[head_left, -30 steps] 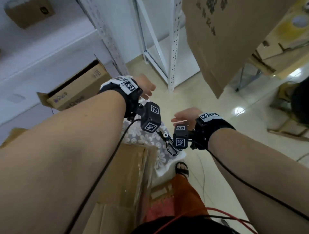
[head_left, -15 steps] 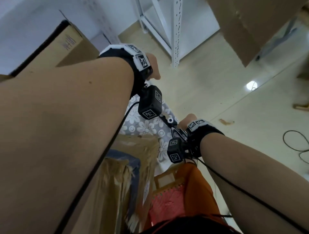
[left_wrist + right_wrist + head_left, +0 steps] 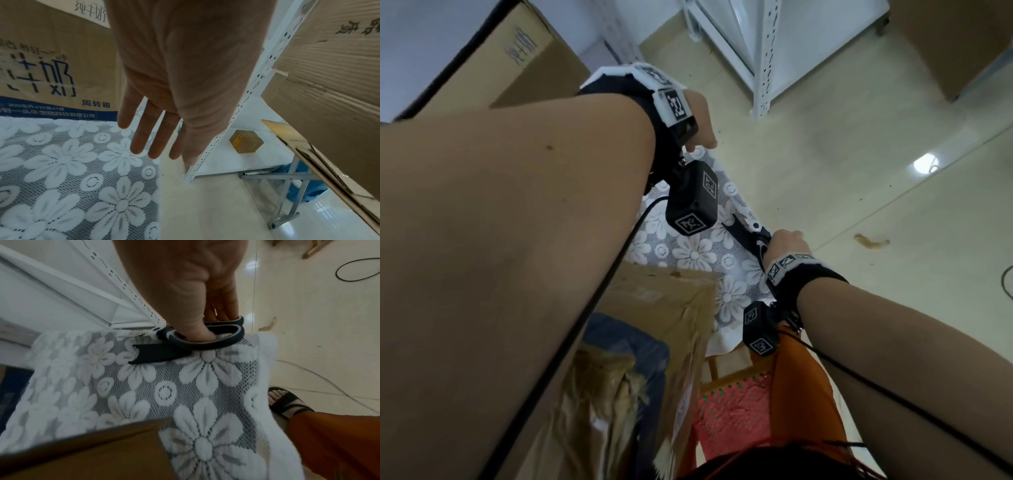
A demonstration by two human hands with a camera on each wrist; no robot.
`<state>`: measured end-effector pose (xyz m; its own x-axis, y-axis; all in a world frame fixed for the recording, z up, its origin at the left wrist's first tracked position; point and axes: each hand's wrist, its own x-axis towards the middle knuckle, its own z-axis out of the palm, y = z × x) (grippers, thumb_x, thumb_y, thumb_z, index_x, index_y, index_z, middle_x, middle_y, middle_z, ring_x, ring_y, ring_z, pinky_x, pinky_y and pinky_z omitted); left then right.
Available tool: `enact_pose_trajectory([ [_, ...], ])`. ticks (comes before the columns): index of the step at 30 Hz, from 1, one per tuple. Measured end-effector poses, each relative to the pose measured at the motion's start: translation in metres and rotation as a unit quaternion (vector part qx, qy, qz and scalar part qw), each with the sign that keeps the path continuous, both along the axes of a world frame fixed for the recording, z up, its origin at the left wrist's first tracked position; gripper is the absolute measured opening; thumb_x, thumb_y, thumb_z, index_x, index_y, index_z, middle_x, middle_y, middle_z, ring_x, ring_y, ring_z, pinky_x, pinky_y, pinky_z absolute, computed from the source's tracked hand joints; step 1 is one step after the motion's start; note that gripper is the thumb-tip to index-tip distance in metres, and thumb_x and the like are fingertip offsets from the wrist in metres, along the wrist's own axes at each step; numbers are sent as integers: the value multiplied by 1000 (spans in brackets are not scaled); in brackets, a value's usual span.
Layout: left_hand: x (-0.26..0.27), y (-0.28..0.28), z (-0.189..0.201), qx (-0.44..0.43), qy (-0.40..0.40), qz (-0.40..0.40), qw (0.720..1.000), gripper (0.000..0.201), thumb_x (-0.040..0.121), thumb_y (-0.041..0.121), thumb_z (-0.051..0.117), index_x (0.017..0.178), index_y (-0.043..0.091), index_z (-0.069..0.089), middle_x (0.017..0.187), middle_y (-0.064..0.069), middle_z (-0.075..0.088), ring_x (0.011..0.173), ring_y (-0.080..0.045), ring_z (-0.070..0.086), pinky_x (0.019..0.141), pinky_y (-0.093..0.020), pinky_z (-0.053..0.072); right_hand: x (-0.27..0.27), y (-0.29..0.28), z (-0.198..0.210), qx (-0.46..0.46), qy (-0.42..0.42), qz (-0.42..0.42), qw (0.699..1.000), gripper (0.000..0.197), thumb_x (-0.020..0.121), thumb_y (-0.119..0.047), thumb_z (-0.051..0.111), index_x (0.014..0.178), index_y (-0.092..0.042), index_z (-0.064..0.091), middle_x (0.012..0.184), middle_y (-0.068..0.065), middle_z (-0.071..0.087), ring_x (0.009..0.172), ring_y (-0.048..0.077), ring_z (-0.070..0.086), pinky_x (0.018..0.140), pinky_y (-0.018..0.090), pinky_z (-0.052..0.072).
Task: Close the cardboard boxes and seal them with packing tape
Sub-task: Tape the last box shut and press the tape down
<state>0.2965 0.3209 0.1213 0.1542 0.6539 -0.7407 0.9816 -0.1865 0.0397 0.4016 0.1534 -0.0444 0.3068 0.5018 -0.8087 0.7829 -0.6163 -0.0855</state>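
Note:
A worn cardboard box [image 3: 654, 308] with crumpled tape stands on the floral lace cloth [image 3: 688, 253] just below my left forearm. My right hand [image 3: 787, 243] grips dark-handled scissors [image 3: 205, 339] at the cloth's far edge. Its thumb goes through one loop and its fingers [image 3: 224, 308] curl into the other. A black blade cover [image 3: 156, 355] lies flat on the lace cloth [image 3: 185, 394]. My left hand [image 3: 156, 146] hangs with straight fingers above the lace cloth [image 3: 72, 178] and holds nothing. Behind it stands a printed cardboard box [image 3: 51, 65]. No packing tape shows.
A white perforated shelf post [image 3: 763, 68] rises beyond the cloth, with a small brown box [image 3: 246, 142] on the shelf. A large cardboard sheet [image 3: 329, 65] leans at the right. My sandalled foot [image 3: 287, 400] and a cable [image 3: 353, 270] are on the tiled floor.
My right hand has dropped onto the scissors lying on the cloth and taken hold of their handles. My left hand has reached further forward. The head view has tilted down.

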Motion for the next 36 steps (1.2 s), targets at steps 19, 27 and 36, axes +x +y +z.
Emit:
enact_pose_trajectory([
  [19,-109,-12,151,42,-53,197,978,38,100,22,49,125,-6,57,126,-21,59,97,-29,58,68,-34,43,-12,69,198,97,261,69,958,59,73,-65,66,61,-10,45,64,8,54,55,20,49,61,28,41],
  [27,-192,-71,179,77,-5,247,966,56,85,53,62,113,5,66,113,-16,65,99,-31,62,87,-40,53,-60,60,270,51,337,93,936,50,70,-55,76,63,-13,49,55,6,52,49,22,48,51,29,41],
  [36,-206,-110,189,46,-171,310,934,18,86,29,71,91,13,65,75,-2,59,61,-15,51,49,-14,41,-83,46,331,14,440,94,893,36,88,-37,63,69,-11,47,58,4,44,49,13,42,52,24,36],
])
